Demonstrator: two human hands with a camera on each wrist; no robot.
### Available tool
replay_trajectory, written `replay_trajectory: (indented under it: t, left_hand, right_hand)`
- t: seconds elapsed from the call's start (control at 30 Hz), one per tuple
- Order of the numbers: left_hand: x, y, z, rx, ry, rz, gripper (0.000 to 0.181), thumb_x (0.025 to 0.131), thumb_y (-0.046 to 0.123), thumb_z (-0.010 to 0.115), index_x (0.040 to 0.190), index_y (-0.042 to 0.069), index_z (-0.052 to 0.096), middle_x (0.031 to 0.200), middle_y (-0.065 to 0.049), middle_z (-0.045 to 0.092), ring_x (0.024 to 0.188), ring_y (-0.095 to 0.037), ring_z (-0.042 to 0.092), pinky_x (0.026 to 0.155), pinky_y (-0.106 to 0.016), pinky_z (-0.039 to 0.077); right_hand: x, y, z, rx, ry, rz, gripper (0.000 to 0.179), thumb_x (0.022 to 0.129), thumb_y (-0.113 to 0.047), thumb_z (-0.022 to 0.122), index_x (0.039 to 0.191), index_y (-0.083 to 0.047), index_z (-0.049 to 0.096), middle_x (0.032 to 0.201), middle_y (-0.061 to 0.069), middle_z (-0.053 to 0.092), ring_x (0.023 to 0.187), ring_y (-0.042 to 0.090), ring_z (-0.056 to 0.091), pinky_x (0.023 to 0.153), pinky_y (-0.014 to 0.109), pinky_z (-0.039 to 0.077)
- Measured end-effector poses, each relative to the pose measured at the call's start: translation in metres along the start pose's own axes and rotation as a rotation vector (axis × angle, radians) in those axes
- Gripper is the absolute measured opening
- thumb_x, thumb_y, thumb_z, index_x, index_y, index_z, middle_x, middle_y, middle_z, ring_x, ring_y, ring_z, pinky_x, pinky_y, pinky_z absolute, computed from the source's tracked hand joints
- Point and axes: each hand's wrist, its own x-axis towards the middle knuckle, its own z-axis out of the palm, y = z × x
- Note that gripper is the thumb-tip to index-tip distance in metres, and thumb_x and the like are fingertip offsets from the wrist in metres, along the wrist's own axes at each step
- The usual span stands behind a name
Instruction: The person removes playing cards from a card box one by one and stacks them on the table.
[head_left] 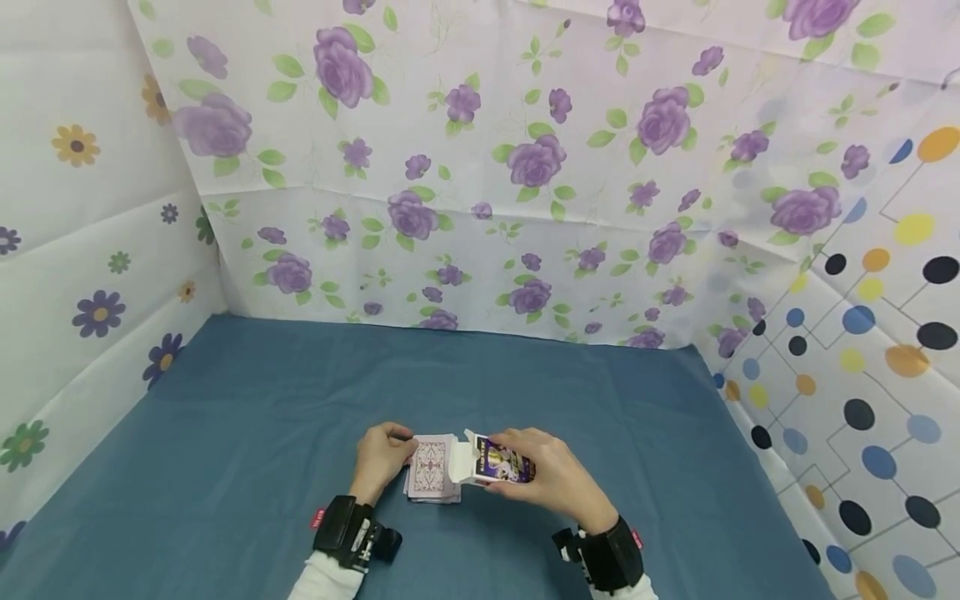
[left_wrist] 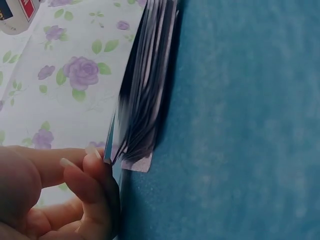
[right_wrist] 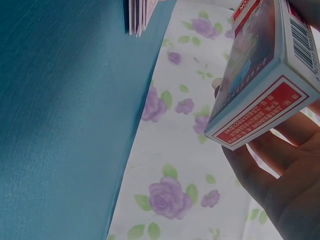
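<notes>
A stack of playing cards (head_left: 431, 471) lies with its red-and-white patterned back up. At its left edge, my left hand (head_left: 381, 458) pinches a card edge between thumb and fingers. The left wrist view shows the fingertips (left_wrist: 92, 157) at the corner of the uneven stack (left_wrist: 150, 80), the uppermost edge parted from those below. My right hand (head_left: 555, 473) grips a purple card box (head_left: 506, 462), its white flap open toward the cards. From the right wrist, the box (right_wrist: 260, 85) appears tilted, with a red label and a barcode; its inside is hidden.
A blue cloth (head_left: 262, 433) covers the table. Floral sheets (head_left: 480, 167) hang behind and at the left, and a dotted sheet (head_left: 885, 375) stands at the right. Wrist cameras (head_left: 386, 543) are strapped to both wrists.
</notes>
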Motion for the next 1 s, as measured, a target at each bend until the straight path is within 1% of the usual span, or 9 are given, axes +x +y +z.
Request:
replay_trajectory:
  t: [0.37,0.53,0.63,0.7,0.77,0.83,0.87,0.93,1.0]
  left_hand:
    - [-0.001,-0.002,-0.001,-0.047,0.005,0.005,0.013,0.086,0.001,0.066,0.096,-0.006,0.066,0.071,-0.015,0.067,0.057,-0.019,0.061,0.053,-0.028,0.046]
    - [-0.002,-0.004,-0.001,-0.063,-0.007,-0.001,0.012,0.086,0.002,0.068,0.094,-0.006,0.066,0.068,-0.013,0.066,0.057,-0.021,0.062,0.053,-0.030,0.045]
    - [-0.003,-0.006,-0.001,-0.064,-0.011,-0.021,0.012,0.085,0.004,0.068,0.092,-0.005,0.066,0.066,-0.013,0.065,0.055,-0.021,0.061,0.053,-0.030,0.044]
    - [-0.004,-0.006,-0.002,-0.059,-0.003,-0.028,0.012,0.086,0.006,0.069,0.092,-0.005,0.066,0.065,-0.013,0.065,0.055,-0.020,0.061,0.053,-0.030,0.043]
    - [-0.004,-0.005,-0.003,-0.044,0.011,-0.014,0.013,0.088,0.009,0.068,0.091,-0.004,0.066,0.066,-0.013,0.064,0.054,-0.019,0.059,0.052,-0.030,0.043]
    - [-0.003,-0.004,-0.003,-0.002,0.041,0.031,0.016,0.090,0.012,0.066,0.092,-0.005,0.066,0.068,-0.014,0.064,0.055,-0.019,0.059,0.053,-0.031,0.043]
    - [-0.003,-0.003,-0.003,0.020,0.055,0.069,0.018,0.091,0.013,0.065,0.094,-0.005,0.065,0.069,-0.016,0.064,0.055,-0.020,0.058,0.053,-0.032,0.043]
    - [0.008,-0.016,0.004,0.087,0.075,0.190,0.027,0.097,0.023,0.059,0.103,-0.003,0.064,0.077,-0.015,0.064,0.060,-0.018,0.057,0.056,-0.032,0.044]
    - [0.006,-0.007,0.005,0.124,0.056,0.282,0.028,0.098,0.026,0.058,0.108,0.000,0.064,0.085,-0.013,0.065,0.070,-0.018,0.059,0.063,-0.034,0.047]
  right_hand:
    - [0.004,0.000,0.009,-0.006,-0.046,0.010,0.054,0.083,-0.051,0.071,0.127,-0.021,0.063,0.120,0.002,0.067,0.100,0.014,0.064,0.078,0.030,0.051]
    - [0.003,0.004,0.017,-0.002,-0.105,0.026,0.053,0.085,-0.049,0.070,0.129,-0.021,0.061,0.121,0.001,0.067,0.099,0.013,0.063,0.079,0.031,0.051]
    - [0.001,0.008,0.023,0.007,-0.154,0.022,0.053,0.086,-0.051,0.068,0.130,-0.020,0.061,0.120,0.001,0.068,0.098,0.012,0.064,0.080,0.030,0.051]
    - [0.002,0.010,0.026,0.017,-0.176,0.018,0.053,0.087,-0.050,0.067,0.130,-0.019,0.061,0.120,0.002,0.068,0.098,0.012,0.065,0.080,0.029,0.051]
    - [0.003,0.012,0.028,0.018,-0.180,0.020,0.053,0.087,-0.049,0.067,0.130,-0.018,0.061,0.121,0.003,0.068,0.099,0.013,0.065,0.081,0.030,0.052]
    - [0.003,0.014,0.029,0.017,-0.174,0.032,0.055,0.087,-0.048,0.068,0.131,-0.017,0.060,0.123,0.004,0.067,0.104,0.016,0.064,0.085,0.033,0.052]
    - [0.003,0.014,0.030,0.019,-0.172,0.040,0.057,0.086,-0.049,0.068,0.132,-0.016,0.060,0.125,0.004,0.066,0.108,0.017,0.063,0.087,0.035,0.051]
    - [0.002,0.015,0.030,0.025,-0.177,0.048,0.061,0.086,-0.050,0.068,0.134,-0.015,0.057,0.128,0.005,0.063,0.116,0.021,0.060,0.093,0.040,0.049]
    - [0.001,0.016,0.028,0.047,-0.203,0.051,0.066,0.085,-0.051,0.067,0.138,-0.015,0.054,0.132,0.004,0.061,0.123,0.024,0.055,0.099,0.043,0.046]
